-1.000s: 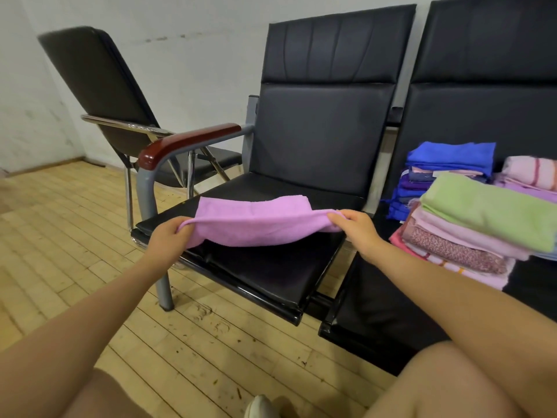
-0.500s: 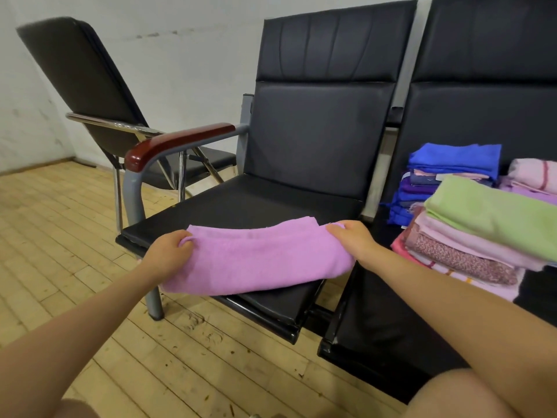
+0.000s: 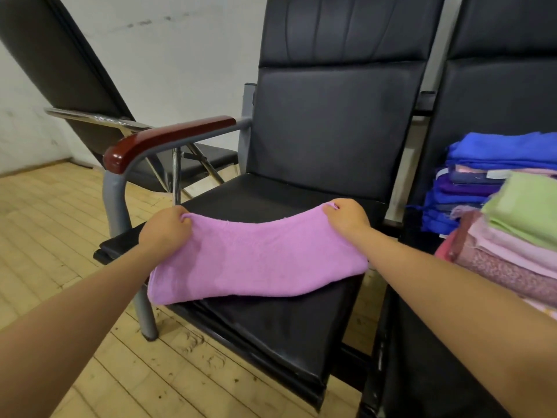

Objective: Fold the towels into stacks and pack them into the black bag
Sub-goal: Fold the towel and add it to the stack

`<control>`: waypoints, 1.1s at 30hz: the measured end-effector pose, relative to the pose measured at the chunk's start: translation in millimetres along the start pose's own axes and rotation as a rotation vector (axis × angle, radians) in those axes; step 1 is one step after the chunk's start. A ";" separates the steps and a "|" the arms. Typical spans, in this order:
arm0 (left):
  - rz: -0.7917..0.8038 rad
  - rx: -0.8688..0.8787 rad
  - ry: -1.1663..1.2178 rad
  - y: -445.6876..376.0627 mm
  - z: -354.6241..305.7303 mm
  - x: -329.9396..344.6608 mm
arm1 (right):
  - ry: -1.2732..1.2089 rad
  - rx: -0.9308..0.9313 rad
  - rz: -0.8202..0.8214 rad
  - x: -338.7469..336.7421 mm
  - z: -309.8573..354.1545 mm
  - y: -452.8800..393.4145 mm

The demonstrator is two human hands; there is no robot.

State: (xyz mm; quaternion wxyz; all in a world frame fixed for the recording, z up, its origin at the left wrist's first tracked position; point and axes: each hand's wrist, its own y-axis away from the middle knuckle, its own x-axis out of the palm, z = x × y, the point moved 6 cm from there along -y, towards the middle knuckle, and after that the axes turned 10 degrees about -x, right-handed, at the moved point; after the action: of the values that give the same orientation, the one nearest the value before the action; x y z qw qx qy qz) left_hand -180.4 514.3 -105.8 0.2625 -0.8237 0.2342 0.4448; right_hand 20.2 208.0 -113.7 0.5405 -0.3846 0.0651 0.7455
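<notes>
Both hands grip the far corners of the purple towel (image 3: 256, 260): left hand (image 3: 164, 229) on the left corner, right hand (image 3: 346, 217) on the right. Towel lies folded on the black seat (image 3: 271, 327). Folded stacks (image 3: 509, 218) sit on the next seat, right.

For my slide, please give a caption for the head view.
Both hands, left hand and right hand, pinch a purple towel over a black chair seat.

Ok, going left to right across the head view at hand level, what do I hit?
folding chair → wooden armrest → left hand → purple towel → right hand → blue towel stack → green-topped stack.
</notes>
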 end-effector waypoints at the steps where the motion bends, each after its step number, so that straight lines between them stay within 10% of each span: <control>1: -0.004 -0.003 0.006 -5.8 0.6 3.5 | 0.028 -0.013 -0.015 0.7 -0.3 -5.1; 10: -0.088 -0.158 0.038 -0.8 14.5 23.4 | 0.176 0.149 0.002 7.4 -30.1 -0.3; 22: 0.355 0.030 -0.330 76.6 -10.8 35.5 | 0.544 0.294 0.368 -1.4 -8.9 52.5; 33: 0.355 0.209 -0.255 124.5 -35.8 30.6 | -0.453 0.752 0.163 -36.5 -12.5 71.2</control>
State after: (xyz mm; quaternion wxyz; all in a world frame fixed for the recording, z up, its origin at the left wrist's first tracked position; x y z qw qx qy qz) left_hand -220.6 393.0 -143.2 0.2913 -0.6754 0.3849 0.5576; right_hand -30.1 145.0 -121.5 0.5828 0.0180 0.2416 0.7756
